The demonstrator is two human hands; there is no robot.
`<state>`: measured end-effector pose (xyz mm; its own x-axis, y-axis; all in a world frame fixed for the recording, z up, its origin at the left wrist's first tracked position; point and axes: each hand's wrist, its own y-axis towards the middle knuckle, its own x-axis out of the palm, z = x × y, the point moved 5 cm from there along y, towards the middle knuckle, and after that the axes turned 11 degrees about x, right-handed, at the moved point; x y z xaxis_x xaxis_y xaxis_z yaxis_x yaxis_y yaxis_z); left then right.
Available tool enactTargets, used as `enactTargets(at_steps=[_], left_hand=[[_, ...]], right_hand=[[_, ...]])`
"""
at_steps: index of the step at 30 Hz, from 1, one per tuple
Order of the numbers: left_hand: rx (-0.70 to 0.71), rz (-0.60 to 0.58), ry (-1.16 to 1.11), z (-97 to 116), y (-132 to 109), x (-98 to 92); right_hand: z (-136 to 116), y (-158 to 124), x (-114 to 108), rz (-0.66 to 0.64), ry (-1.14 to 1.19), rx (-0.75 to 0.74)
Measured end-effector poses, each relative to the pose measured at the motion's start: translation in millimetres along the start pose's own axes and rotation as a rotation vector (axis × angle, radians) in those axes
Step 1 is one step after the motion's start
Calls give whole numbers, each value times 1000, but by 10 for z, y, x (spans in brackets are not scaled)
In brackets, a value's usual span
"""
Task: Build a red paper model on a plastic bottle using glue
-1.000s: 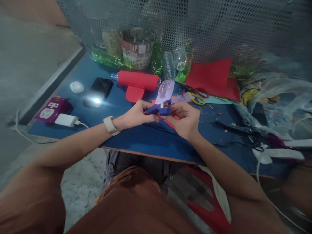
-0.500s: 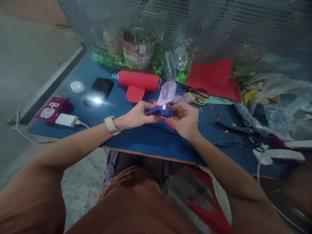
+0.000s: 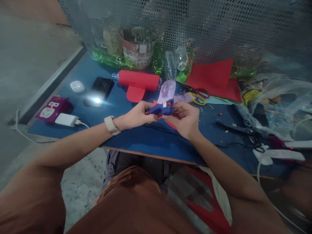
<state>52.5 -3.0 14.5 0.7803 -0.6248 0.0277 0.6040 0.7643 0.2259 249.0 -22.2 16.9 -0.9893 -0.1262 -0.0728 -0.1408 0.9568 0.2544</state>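
Observation:
A blue glue gun (image 3: pixel 161 109) is held between both hands over the blue table (image 3: pixel 136 136). My right hand (image 3: pixel 185 118) is wrapped round its handle end. My left hand (image 3: pixel 136 114), with a pale wristband, pinches something small and red at the gun's nozzle; I cannot make out what it is. A purple paper piece (image 3: pixel 166 91) stands just behind the gun. A bottle wrapped in red paper (image 3: pixel 138 80) lies on its side beyond my hands.
A phone (image 3: pixel 99 91) with its light on, a white case (image 3: pixel 77 86) and a magenta socket block (image 3: pixel 52 109) with a white charger lie at left. Red sheets (image 3: pixel 212 76), scissors (image 3: pixel 198 94), plastic bottles (image 3: pixel 170 61) and clear bags (image 3: pixel 275 97) crowd the back and right, before a mesh screen.
The glue gun and the purple piece have shifted slightly; both hands stay closed in nearly the same place.

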Motion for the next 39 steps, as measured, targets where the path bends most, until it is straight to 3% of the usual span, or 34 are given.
enactTargets(at_steps=[11, 21, 29, 39], left_hand=[[-40, 104, -201, -25, -14, -16], [5, 46, -85, -116, -31, -64], [10, -7, -103, -56, -18, -19], [-2, 55, -43, -90, -12, -44]], right_hand=[[-23, 24, -8, 91, -69, 59], [-57, 26, -41, 86, -58, 35], [0, 33, -32, 97, -21, 73], [-80, 39, -33, 118, -41, 23]])
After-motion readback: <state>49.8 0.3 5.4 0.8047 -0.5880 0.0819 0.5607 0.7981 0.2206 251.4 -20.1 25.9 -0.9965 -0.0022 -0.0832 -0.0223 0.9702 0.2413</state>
